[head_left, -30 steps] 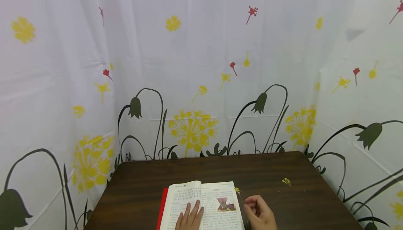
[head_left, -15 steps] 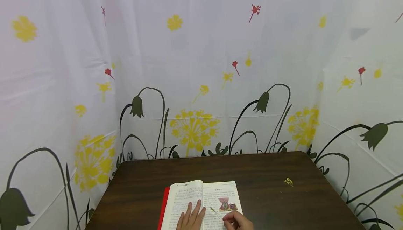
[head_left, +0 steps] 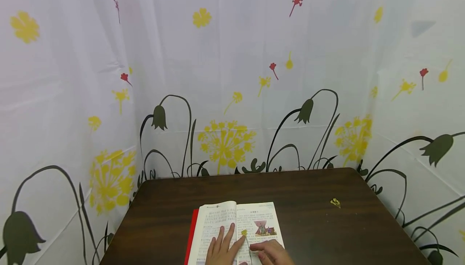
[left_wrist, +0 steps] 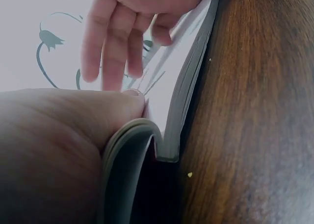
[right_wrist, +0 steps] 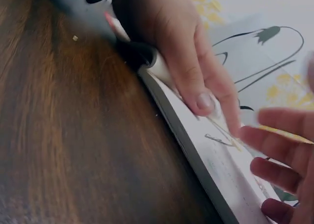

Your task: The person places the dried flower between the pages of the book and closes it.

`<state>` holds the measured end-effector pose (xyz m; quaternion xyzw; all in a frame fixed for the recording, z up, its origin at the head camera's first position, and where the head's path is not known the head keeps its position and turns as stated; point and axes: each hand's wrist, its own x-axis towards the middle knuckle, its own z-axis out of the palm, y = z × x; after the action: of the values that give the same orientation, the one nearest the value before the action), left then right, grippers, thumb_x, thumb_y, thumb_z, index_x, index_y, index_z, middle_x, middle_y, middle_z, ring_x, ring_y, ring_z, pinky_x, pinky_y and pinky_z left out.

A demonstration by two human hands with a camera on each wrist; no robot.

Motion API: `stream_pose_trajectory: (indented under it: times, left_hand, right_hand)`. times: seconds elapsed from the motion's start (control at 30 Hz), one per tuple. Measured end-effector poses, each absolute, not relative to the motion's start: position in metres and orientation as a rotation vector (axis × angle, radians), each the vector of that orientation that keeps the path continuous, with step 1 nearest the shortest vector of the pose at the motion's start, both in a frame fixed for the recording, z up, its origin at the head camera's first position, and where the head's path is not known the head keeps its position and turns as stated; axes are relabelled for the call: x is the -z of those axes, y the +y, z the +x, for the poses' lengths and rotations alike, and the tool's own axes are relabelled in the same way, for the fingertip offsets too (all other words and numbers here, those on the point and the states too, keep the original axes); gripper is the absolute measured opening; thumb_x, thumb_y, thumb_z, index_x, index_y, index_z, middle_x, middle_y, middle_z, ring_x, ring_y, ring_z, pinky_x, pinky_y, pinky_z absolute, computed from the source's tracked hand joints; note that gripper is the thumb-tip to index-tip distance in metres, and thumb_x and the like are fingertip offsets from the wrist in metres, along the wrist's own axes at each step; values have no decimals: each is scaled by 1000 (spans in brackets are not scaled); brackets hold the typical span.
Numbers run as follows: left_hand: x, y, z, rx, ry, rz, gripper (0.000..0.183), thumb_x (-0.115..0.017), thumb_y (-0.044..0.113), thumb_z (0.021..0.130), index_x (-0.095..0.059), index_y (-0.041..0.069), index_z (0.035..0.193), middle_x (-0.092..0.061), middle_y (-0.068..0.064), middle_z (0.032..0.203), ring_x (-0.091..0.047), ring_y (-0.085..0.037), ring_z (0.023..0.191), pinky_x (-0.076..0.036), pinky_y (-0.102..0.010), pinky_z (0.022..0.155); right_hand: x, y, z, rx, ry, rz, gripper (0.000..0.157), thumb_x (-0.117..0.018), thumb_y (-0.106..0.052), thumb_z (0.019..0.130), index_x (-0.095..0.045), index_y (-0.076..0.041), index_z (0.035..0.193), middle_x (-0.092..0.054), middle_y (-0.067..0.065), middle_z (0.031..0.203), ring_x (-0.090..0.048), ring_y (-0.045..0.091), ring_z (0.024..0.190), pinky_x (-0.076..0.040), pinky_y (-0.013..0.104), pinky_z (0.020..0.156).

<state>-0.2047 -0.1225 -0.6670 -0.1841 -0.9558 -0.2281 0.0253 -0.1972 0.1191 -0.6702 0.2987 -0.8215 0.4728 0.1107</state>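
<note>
An open book [head_left: 258, 208] with printed pages and a red cover edge lies on the table. My left hand [head_left: 221, 251] rests on it with straight fingers spread, the index fingertip at a small yellow dried flower [head_left: 244, 232]. The flower's thin dark stem [head_left: 248, 246] runs down the right page beside the fold. In the left wrist view, my left thumb [left_wrist: 117, 109] presses the pages near the book's lower edge. My right hand [head_left: 273, 252] hovers over the right page near the stem. In the right wrist view, the right hand's fingers [right_wrist: 274, 128] look loosely extended, apart from the stem.
A yellow dried flower piece [head_left: 335, 203] lies on the dark wooden table [head_left: 174, 194], right of the book. Tiny crumbs, such as a yellow bit [left_wrist: 190, 174], are scattered on the wood. A white patterned curtain [head_left: 239, 75] hangs behind the table's far edge.
My right hand has carried the flower from beside the book leftward onto the right page and loosened its fingers. My left index finger has spread over to the flower. The head view has tilted slightly down.
</note>
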Motion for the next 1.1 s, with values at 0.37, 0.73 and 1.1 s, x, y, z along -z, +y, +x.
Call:
stream_pose_trajectory:
  times: [0.37, 0.73, 1.1]
  left_hand:
    - [660, -125, -204, 757, -3038, -584, 76, -50, 83, 97, -61, 34, 154, -35, -8, 178, -29, -50, 162, -25, -77, 124]
    - [651, -129, -207, 886, -3003, -702, 67, -59, 71, 100, -62, 29, 153, -28, -12, 181, -21, -54, 165, -21, -82, 124]
    - [646, -130, -204, 967, -3042, -682, 84, -64, 70, 98, -54, 14, 159, -24, -13, 182, -17, -54, 166, -15, -83, 125]
  right_hand:
    - [703, 124, -210, -660, -2395, 1189, 44, -74, -44, 99, -70, -34, 141, -73, -15, 144, -70, 14, 130, -58, 41, 95]
    - [683, 155, -208, -676, -2430, 1027, 57, -79, -54, 96, -68, -26, 144, -71, 0, 149, -69, 23, 134, -59, 57, 95]
    - [661, 219, -209, -1174, -2766, 978, 87, -89, -49, 85, -54, -25, 161, -41, 28, 171, -23, 9, 167, -35, 83, 113]
